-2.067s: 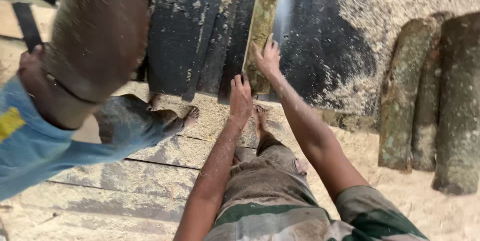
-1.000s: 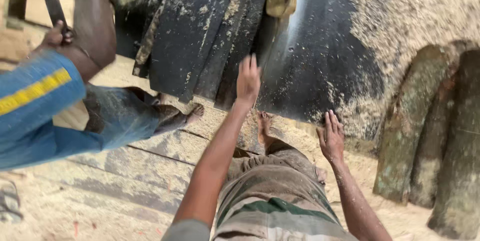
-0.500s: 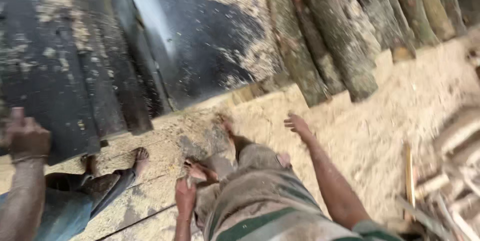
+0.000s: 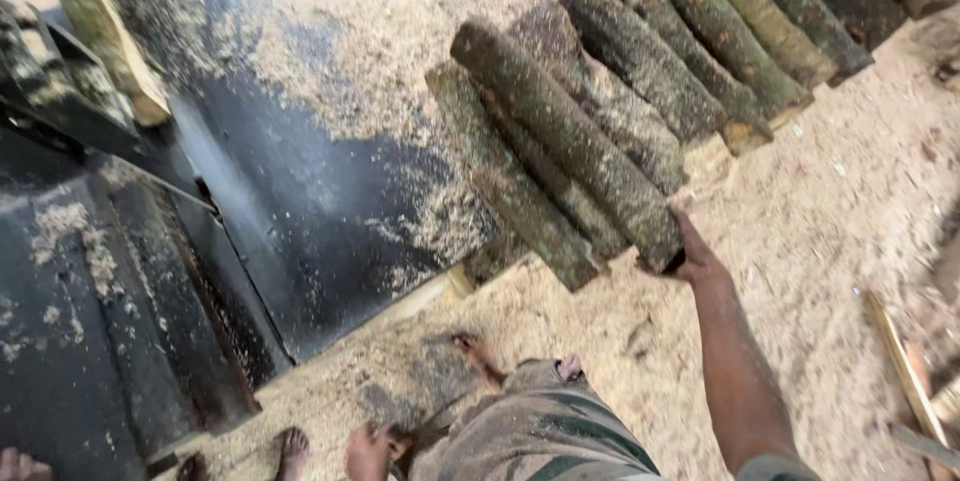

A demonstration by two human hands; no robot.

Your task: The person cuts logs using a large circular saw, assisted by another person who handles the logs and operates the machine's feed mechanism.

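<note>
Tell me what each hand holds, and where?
The right hand grips the near end of a bark-covered log. The left hand holds nothing visible.

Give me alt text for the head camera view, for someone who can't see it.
The person's right hand grips the near end of a mossy log in a row of logs on a dark, sawdust-strewn saw table. Their left hand hangs low by the knee.

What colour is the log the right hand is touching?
Dark brown bark with greenish mossy patches on the log, touched by the right hand; head view.
</note>
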